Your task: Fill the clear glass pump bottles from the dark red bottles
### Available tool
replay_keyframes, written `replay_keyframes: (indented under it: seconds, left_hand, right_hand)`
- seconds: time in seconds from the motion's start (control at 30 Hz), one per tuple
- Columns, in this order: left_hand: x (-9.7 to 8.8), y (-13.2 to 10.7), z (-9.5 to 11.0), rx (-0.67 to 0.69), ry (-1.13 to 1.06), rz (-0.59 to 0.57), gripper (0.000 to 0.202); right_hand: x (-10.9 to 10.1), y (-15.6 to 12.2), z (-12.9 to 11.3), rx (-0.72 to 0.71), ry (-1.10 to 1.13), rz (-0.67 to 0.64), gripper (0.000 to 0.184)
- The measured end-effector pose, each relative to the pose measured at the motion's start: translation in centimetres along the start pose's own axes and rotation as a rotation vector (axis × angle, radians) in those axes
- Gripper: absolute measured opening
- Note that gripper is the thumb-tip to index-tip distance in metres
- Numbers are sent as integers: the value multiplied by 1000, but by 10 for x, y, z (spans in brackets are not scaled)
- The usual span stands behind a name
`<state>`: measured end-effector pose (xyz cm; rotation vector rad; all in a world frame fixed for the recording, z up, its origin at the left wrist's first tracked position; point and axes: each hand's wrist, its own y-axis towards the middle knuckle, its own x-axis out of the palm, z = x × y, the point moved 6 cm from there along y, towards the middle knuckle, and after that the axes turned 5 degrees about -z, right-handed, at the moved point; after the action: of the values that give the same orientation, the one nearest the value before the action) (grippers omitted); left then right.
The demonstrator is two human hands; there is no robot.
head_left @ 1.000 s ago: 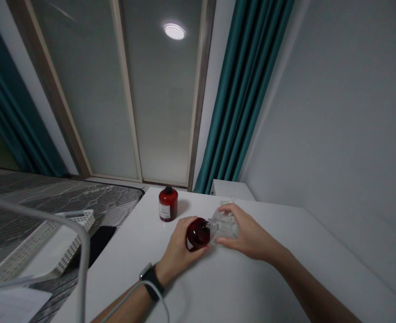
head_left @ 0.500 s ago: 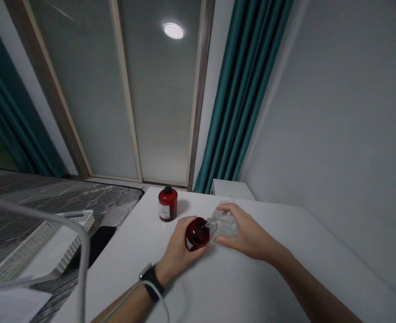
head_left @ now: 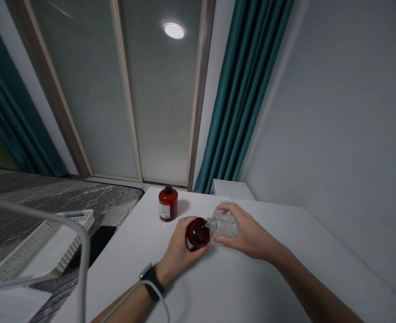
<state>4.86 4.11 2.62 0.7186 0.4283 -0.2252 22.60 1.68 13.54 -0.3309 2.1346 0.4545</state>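
So, count first: two dark red bottles, one clear vessel, two bare hands. One bottle [head_left: 168, 206] stands upright near the far left corner of the white table [head_left: 218, 287], black cap on, pale label facing out. The other, the held bottle [head_left: 196, 235], is over the table nearer the person, glossy and almost brownish-red, mouth tipped to the right, with just a sliver of its label peeking out.

The left hand [head_left: 177, 249] has it wrapped from the left side, fingers curled around and thumb underneath. The right hand [head_left: 245, 233] has the clear vessel [head_left: 226, 228] between thumb and fingers, spread about as wide as the thing itself, with its left end right up at the bottle's mouth. Whether they actually touch is hard to tell, and the see-through shape kinda blurs into the white tabletop.

Also one dark-banded watch [head_left: 152, 285] on the left wrist, plus one white basket [head_left: 70, 249] off to the left. The loose paper [head_left: 12, 305] is cut off by the frame.
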Motion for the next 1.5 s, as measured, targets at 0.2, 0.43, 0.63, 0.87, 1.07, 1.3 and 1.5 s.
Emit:
replay_keyframes:
  seconds: [0.2,0.43,0.63,0.87,1.07,1.3,1.5]
  left_hand:
    - [0,0,0,-8,2,-7,71]
    - [0,0,-1,-8,-6,3,71]
    - [1,2,-1,-37,-7,-21,71]
    - [-1,3,2,-29,-5,-17,70]
    - [-2,2,1,-34,-9,1,71]
    - [-1,3,-1,-44,-21,9,71]
    - [0,2,1,-85,-46,-4,69]
  right_hand:
    - [0,-1,1,-2,5,-5,55]
    - [0,0,0,-1,-2,-13,54]
    - [0,0,1,-12,3,-4,55]
    - [0,0,-1,-12,-7,-24,55]
    - [-1,0,-1,-15,-13,-33,55]
    - [-1,1,-2,-2,-14,-38,55]
    - [-1,2,-2,10,-9,-47,58]
